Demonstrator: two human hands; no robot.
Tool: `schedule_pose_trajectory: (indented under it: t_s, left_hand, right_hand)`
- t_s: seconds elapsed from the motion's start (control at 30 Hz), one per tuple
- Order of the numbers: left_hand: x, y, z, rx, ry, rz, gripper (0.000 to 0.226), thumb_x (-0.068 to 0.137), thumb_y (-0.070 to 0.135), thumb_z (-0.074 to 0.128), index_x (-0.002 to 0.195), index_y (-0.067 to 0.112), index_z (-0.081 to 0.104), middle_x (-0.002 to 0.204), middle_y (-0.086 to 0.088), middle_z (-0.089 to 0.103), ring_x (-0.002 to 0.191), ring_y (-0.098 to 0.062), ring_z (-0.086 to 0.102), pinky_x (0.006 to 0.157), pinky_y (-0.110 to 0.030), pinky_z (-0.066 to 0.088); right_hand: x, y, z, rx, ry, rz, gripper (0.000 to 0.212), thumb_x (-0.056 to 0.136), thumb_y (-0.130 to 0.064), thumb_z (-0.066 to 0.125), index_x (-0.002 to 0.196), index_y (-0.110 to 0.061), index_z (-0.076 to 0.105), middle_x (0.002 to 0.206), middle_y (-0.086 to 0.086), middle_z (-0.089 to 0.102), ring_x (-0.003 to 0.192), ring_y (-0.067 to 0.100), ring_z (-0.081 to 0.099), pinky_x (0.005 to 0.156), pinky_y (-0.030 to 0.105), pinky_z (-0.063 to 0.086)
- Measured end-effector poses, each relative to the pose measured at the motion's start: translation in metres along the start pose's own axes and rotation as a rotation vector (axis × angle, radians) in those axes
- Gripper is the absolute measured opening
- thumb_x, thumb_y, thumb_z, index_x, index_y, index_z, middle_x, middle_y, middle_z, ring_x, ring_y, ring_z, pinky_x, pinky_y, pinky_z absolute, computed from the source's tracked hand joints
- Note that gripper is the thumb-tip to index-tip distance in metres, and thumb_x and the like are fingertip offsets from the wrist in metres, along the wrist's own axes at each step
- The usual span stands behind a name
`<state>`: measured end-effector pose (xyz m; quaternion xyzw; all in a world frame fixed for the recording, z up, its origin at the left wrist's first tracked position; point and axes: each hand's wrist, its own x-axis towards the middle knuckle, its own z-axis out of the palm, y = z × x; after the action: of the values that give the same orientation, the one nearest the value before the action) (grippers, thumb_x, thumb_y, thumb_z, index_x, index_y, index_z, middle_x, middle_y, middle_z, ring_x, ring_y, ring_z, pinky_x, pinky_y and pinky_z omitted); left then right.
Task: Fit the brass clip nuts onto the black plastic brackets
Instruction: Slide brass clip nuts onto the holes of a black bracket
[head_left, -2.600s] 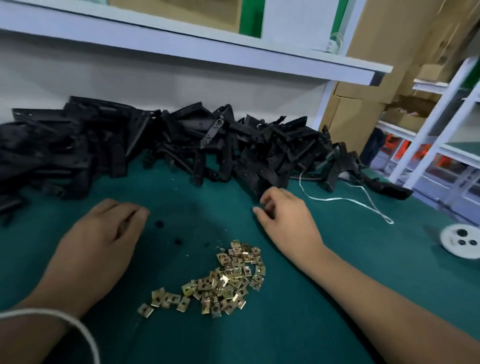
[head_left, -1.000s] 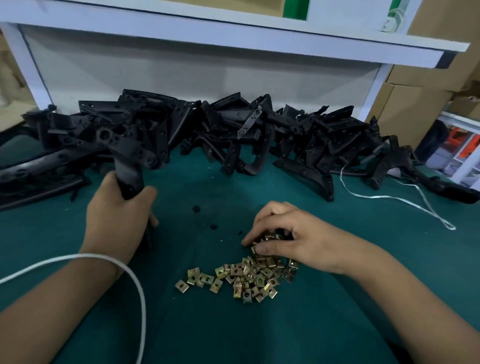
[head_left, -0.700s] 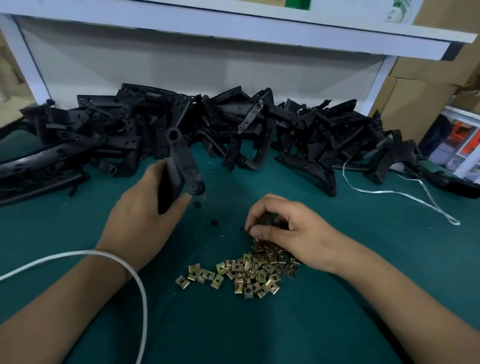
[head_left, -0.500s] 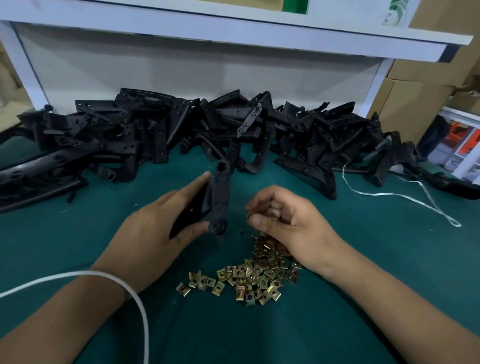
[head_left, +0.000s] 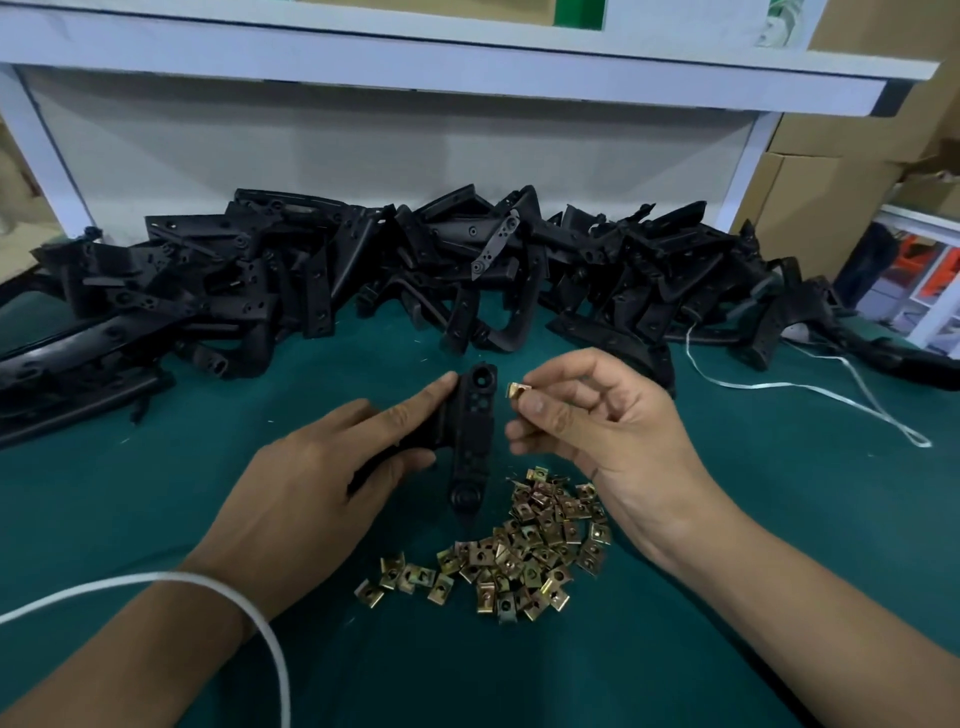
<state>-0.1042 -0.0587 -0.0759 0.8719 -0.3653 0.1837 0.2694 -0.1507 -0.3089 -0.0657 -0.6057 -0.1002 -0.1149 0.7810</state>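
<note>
1. Brass clip nut (head_left: 517, 391) sits pinched between my right hand's (head_left: 597, 431) thumb and forefinger, held just beside the top of the bracket, not touching it.
2. My left hand (head_left: 317, 493) grips one black plastic bracket (head_left: 470, 441), standing it upright above the green table (head_left: 727, 519), forefinger stretched along its upper edge.
3. Loose clip nuts (head_left: 519, 551) lie heaped on the table right below both hands.
4. More black brackets (head_left: 363, 280) are piled along the back, against the white shelf frame (head_left: 467, 57).
5. White cord (head_left: 249, 613) loops over my left wrist.

Bracket heap (head_left: 363, 280) blocks rear; green mat (head_left: 727, 467) open right.
</note>
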Motion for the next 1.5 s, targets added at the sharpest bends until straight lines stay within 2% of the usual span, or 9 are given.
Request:
schedule_pose_trajectory:
  t_s: [0.23, 0.47, 0.63, 0.73, 0.97, 1.17, 1.4, 1.5]
  left_hand:
    - [0.001, 0.0, 0.0, 0.007, 0.001, -0.034, 0.061, 0.097, 0.048, 0.05, 0.153, 0.058, 0.029, 0.087, 0.02, 0.052, 0.073, -0.008, 0.055, 0.056, -0.026, 0.048]
    - [0.001, 0.0, -0.002, 0.03, -0.01, -0.013, 0.062, 0.097, 0.048, 0.048, 0.155, 0.057, 0.027, 0.087, 0.018, 0.052, 0.07, -0.011, 0.053, 0.056, -0.034, 0.051]
    - [0.001, 0.001, -0.002, 0.086, 0.002, 0.017, 0.057, 0.105, 0.045, 0.05, 0.157, 0.053, 0.026, 0.08, 0.014, 0.044, 0.063, -0.012, 0.047, 0.052, -0.036, 0.05]
    - [0.002, 0.002, -0.003, 0.1, -0.013, 0.019, 0.062, 0.099, 0.049, 0.047, 0.157, 0.054, 0.025, 0.08, 0.015, 0.043, 0.062, -0.012, 0.047, 0.051, -0.035, 0.05]
    - [0.002, -0.004, 0.0, 0.042, 0.005, 0.04, 0.062, 0.098, 0.053, 0.052, 0.155, 0.055, 0.028, 0.08, 0.014, 0.045, 0.063, -0.013, 0.048, 0.051, -0.035, 0.049]
    - [0.0, -0.007, -0.001, -0.007, -0.012, 0.106, 0.056, 0.101, 0.053, 0.046, 0.155, 0.052, 0.031, 0.092, 0.013, 0.052, 0.068, -0.016, 0.055, 0.056, -0.039, 0.052]
    - [0.0, -0.004, 0.0, 0.009, -0.032, 0.127, 0.056, 0.101, 0.05, 0.046, 0.156, 0.052, 0.031, 0.09, 0.012, 0.049, 0.063, -0.013, 0.049, 0.052, -0.04, 0.051]
    - [0.0, -0.003, 0.001, -0.01, -0.039, 0.142, 0.057, 0.102, 0.051, 0.047, 0.156, 0.05, 0.031, 0.091, 0.011, 0.049, 0.065, -0.015, 0.05, 0.053, -0.042, 0.051]
  right_hand:
    - [-0.002, 0.002, 0.007, 0.065, -0.013, 0.021, 0.018, 0.087, -0.006, 0.079, 0.104, -0.005, 0.074, 0.096, 0.016, 0.074, 0.088, 0.032, 0.076, 0.08, 0.038, 0.062]
    - [-0.004, 0.003, 0.011, 0.04, 0.012, 0.037, 0.021, 0.086, -0.002, 0.077, 0.103, 0.004, 0.069, 0.097, 0.023, 0.075, 0.087, 0.035, 0.076, 0.08, 0.04, 0.062]
    - [-0.006, 0.002, 0.012, 0.03, 0.014, 0.045, 0.016, 0.087, -0.002, 0.077, 0.101, 0.003, 0.07, 0.097, 0.024, 0.076, 0.085, 0.033, 0.077, 0.078, 0.037, 0.063]
    - [-0.006, 0.001, 0.012, 0.031, 0.014, 0.051, 0.018, 0.086, -0.004, 0.078, 0.101, 0.003, 0.071, 0.097, 0.024, 0.076, 0.085, 0.033, 0.077, 0.078, 0.037, 0.063]
    - [-0.007, -0.005, 0.009, 0.096, -0.062, 0.109, 0.02, 0.086, -0.009, 0.078, 0.104, -0.002, 0.076, 0.102, 0.025, 0.077, 0.089, 0.031, 0.078, 0.08, 0.037, 0.063]
    - [-0.008, -0.01, 0.008, 0.126, -0.126, 0.156, 0.017, 0.081, -0.01, 0.08, 0.097, -0.005, 0.08, 0.097, 0.025, 0.077, 0.085, 0.03, 0.079, 0.074, 0.035, 0.064]
    - [-0.01, -0.008, 0.01, 0.076, -0.121, 0.149, 0.016, 0.077, -0.015, 0.085, 0.09, -0.008, 0.079, 0.089, 0.022, 0.078, 0.076, 0.028, 0.078, 0.069, 0.036, 0.064]
    - [-0.009, -0.004, 0.009, 0.102, -0.086, 0.176, 0.03, 0.075, -0.016, 0.088, 0.095, -0.006, 0.069, 0.085, 0.026, 0.075, 0.068, 0.032, 0.076, 0.065, 0.041, 0.063]
